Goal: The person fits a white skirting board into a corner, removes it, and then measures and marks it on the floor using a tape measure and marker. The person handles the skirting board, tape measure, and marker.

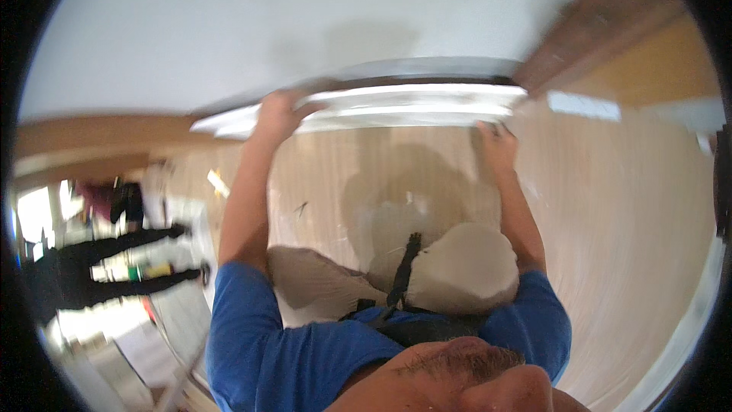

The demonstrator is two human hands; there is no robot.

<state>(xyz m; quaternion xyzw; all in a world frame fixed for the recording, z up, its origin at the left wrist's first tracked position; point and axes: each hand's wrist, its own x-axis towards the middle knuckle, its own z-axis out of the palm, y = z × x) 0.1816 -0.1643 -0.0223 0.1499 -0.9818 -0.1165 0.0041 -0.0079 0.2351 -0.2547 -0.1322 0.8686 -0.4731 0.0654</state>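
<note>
A long white baseboard, with a ridged profile, lies along the foot of the pale wall. My left hand is closed round it toward its left end, the thumb over the front and the fingers mostly hidden behind. Near the right end, my right hand grips the board's near edge with curled fingers. A dark gap shows between the board and the wall above. I kneel or squat before it on the wood-look floor.
A brown door frame stands at the right end of the wall, with a short white strip near its foot. A small dark tool and a yellow-white piece lie on the floor. At left stands a person in dark trousers; another is farther off.
</note>
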